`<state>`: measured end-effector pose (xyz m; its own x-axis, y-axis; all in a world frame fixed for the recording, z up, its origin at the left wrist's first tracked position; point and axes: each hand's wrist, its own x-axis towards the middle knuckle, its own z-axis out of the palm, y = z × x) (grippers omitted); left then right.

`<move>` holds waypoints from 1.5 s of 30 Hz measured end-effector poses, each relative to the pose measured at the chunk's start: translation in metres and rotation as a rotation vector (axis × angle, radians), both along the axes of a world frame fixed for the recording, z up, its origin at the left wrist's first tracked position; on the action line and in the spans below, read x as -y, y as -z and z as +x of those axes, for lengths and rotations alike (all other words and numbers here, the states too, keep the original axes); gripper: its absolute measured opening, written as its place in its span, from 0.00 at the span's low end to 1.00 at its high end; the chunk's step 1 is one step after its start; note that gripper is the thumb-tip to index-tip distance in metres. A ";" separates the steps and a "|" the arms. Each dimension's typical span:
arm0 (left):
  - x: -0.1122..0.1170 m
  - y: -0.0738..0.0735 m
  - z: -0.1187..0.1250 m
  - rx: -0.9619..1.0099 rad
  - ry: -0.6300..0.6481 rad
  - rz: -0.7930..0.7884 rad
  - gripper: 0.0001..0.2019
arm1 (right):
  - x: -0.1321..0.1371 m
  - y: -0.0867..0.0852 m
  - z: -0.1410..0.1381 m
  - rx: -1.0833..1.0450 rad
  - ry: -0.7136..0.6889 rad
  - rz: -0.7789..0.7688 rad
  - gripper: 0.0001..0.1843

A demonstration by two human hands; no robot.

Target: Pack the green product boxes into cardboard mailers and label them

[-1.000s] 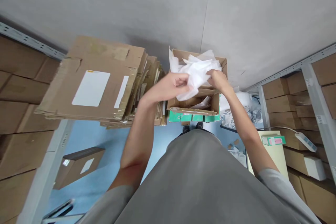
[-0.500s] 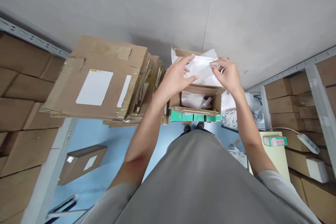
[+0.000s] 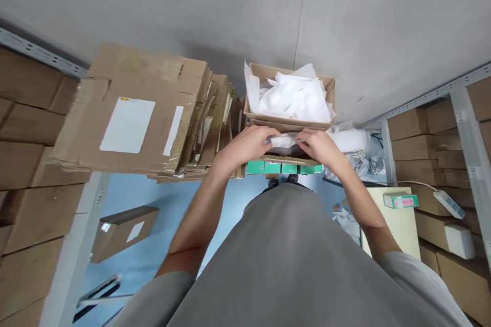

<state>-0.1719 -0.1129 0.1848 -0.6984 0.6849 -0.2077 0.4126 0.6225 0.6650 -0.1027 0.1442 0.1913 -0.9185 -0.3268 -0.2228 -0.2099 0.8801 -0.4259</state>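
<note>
A small open cardboard box (image 3: 282, 159) stands close in front of me. My left hand (image 3: 251, 142) reaches in over its left end, fingers curled at the edge of a thin white packing sheet (image 3: 284, 141). From the right side my right hand (image 3: 319, 148) grips the same white sheet with bent fingers. More white material shows below the sheet, partly hidden by my hands. Directly behind stands a larger open cardboard box (image 3: 264, 114), filled with crumpled white sheets (image 3: 293, 96).
Flattened cartons (image 3: 153, 82) are stacked to the left. Green boxes (image 3: 272, 167) sit under the near box. White wrapping (image 3: 349, 140) lies to the right. Shelves with cartons (image 3: 410, 127) flank both sides. A carton (image 3: 125, 232) rests on the blue floor.
Both hands have come down and nearer, from the white sheets over the far box to the near box. The far box's crumpled contents are now uncovered.
</note>
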 end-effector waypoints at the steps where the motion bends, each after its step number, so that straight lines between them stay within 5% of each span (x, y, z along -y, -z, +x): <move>1: -0.001 0.004 0.001 -0.032 -0.016 -0.034 0.21 | 0.007 0.005 -0.003 0.055 -0.013 0.159 0.09; 3: -0.002 0.007 0.006 -0.090 -0.067 -0.045 0.21 | 0.015 0.006 -0.009 0.126 -0.053 0.336 0.08; 6: 0.009 0.002 0.018 -0.178 -0.236 0.013 0.18 | 0.012 -0.010 -0.006 0.061 -0.070 0.251 0.08; 11: 0.039 0.011 0.042 -0.180 -0.601 -0.072 0.25 | -0.006 -0.026 0.032 -0.105 0.382 0.294 0.12; 16: 0.046 0.033 0.055 -0.013 -0.573 -0.231 0.09 | -0.001 0.002 0.072 0.115 0.520 0.250 0.12; 22: 0.025 0.019 0.071 -0.063 -0.473 -0.187 0.10 | 0.000 0.008 0.143 0.047 0.853 0.017 0.10; 27: -0.032 0.020 0.086 -0.007 -0.175 -0.064 0.09 | -0.002 0.005 0.240 -0.029 1.245 -0.079 0.17; 31: -0.094 0.030 0.119 0.026 0.053 -0.001 0.08 | -0.007 0.007 0.312 -0.115 1.495 -0.102 0.21; 37: -0.190 0.053 0.209 0.174 0.342 0.057 0.11 | -0.034 0.026 0.423 -0.209 1.802 -0.043 0.19; 45: -0.344 0.105 0.353 0.172 0.555 -0.058 0.14 | -0.099 0.094 0.577 -0.131 2.095 -0.071 0.14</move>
